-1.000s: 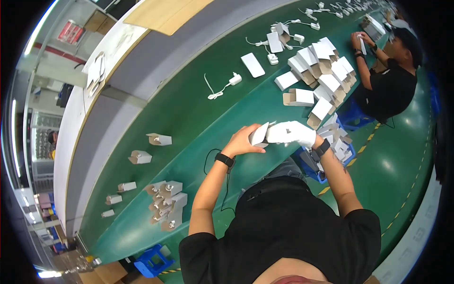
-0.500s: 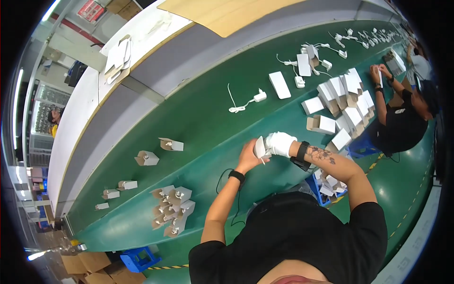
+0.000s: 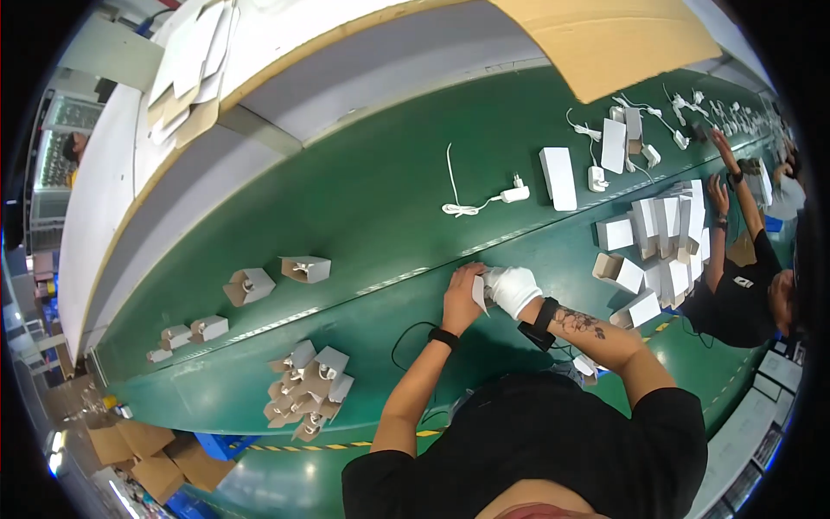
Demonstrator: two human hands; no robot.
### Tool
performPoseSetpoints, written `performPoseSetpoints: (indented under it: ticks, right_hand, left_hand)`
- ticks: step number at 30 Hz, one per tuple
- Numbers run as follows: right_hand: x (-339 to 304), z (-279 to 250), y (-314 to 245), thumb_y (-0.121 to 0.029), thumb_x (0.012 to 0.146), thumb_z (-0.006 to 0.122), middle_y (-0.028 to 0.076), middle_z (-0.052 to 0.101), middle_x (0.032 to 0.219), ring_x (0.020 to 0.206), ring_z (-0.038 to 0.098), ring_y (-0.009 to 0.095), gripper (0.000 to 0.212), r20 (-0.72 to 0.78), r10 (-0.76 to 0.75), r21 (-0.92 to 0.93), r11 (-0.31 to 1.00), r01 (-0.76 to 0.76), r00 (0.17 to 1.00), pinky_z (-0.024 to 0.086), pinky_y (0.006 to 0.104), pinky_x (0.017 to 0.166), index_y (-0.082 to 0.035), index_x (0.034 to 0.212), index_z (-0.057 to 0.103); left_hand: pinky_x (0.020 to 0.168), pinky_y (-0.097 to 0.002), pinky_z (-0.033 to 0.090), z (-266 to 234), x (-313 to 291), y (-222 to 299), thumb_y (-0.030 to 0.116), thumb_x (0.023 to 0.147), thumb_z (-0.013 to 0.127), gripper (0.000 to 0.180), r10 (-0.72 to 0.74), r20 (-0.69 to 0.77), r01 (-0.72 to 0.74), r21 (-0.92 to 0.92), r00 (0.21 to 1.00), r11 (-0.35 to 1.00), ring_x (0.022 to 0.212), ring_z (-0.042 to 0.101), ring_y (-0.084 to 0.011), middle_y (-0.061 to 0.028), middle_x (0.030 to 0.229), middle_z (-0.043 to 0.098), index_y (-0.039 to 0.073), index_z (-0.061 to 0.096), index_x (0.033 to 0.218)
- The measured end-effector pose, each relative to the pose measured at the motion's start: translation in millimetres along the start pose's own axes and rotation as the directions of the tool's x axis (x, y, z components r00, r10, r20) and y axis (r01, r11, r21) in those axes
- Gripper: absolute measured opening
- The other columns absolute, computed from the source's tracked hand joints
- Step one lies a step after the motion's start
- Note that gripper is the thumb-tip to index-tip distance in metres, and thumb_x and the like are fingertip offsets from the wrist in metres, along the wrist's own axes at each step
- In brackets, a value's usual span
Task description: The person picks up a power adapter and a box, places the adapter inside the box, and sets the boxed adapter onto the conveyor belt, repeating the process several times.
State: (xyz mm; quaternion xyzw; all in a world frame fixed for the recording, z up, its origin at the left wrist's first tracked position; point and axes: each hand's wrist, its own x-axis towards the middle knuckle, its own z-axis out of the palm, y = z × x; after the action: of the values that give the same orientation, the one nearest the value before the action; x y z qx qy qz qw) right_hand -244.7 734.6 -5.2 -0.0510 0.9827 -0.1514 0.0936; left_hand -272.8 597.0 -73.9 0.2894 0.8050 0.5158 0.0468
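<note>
My left hand (image 3: 463,303), bare with a black band at the wrist, is closed around a small white cardboard box (image 3: 480,292). My right hand (image 3: 515,290), in a white glove, is closed at the box's other side; its fingertips are hidden. A raised flap shows between the hands. What is inside the box cannot be seen. Beyond them on the green bench lies a white power adapter (image 3: 515,194) with its cable. A closed white box (image 3: 558,179) lies to its right. Left of my hands stands a cluster of open boxes (image 3: 304,394) with white adapters in them.
Several open boxes (image 3: 251,286) stand at the far left of the belt. Empty-looking white cartons (image 3: 661,225) are piled at the right, beside a co-worker (image 3: 739,285) reaching over the bench. A cardboard sheet (image 3: 605,48) overhangs from the shelf. Thin black cable (image 3: 396,346) lies near my left wrist.
The whole view has shifted, with the shelf looming larger. My hands stay together on the box, lower and closer to the bench. The co-worker's hands have parted and one reaches farther across.
</note>
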Motion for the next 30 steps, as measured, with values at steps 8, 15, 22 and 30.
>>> performPoseSetpoints:
  ticks: [8, 15, 22, 30]
  right_hand:
    - [10, -3, 19, -0.028, 0.068, 0.072, 0.011, 0.065, 0.094, 0.088, 0.062, 0.027, 0.036, -0.216, -0.033, 0.364, 0.925, 0.111, 0.976, 0.051, 0.0352, 0.076, -0.014, 0.101, 0.065]
    - [99, -12, 101, -0.017, 0.058, 0.081, 0.01, 0.061, 0.107, 0.096, 0.059, 0.036, 0.061, -0.506, -0.05, -0.208, 0.976, -0.065, 0.861, 0.05, 0.0385, 0.082, -0.011, 0.114, 0.057]
    - [75, -17, 89, -0.018, 0.072, 0.073, 0.013, 0.061, 0.101, 0.084, 0.062, 0.027, 0.04, -0.293, 0.125, 0.261, 0.964, -0.047, 0.948, 0.052, 0.0324, 0.069, -0.007, 0.107, 0.057]
    - [-123, -83, -5, -0.021, 0.079, 0.066, 0.009, 0.062, 0.093, 0.074, 0.063, 0.022, 0.032, -0.18, -0.137, 0.246, 0.953, 0.179, 0.974, 0.051, 0.0316, 0.066, -0.003, 0.103, 0.055]
  left_hand:
    - [0.087, -0.0373, 0.046, -21, 5, -4, 0.011, 0.064, 0.079, 0.059, -0.093, -0.023, 0.09, -0.107, 0.995, 0.99, 0.103, 0.055, -0.0291, -0.014, 0.109, 0.057, 0.005, 0.05, 0.115]
    - [0.087, -0.0331, 0.045, -113, 53, -84, 0.013, 0.062, 0.083, 0.07, -0.102, -0.414, 0.035, -0.167, 0.904, 0.985, 0.099, 0.053, -0.0216, -0.0098, 0.108, 0.051, 0.001, 0.044, 0.119]
    - [0.094, -0.0364, 0.042, -85, -34, -20, 0.017, 0.073, 0.076, 0.067, -0.376, -0.631, 0.362, -0.159, 0.678, 0.919, 0.108, 0.052, -0.0248, -0.0128, 0.118, 0.051, 0.002, 0.038, 0.127]
    - [0.063, -0.0281, 0.047, -23, -58, 91, 0.038, 0.09, 0.057, 0.048, -0.516, 0.384, 0.192, -0.902, 0.765, -0.387, 0.074, 0.056, -0.0169, -0.0065, 0.089, 0.059, 0.004, 0.048, 0.122]
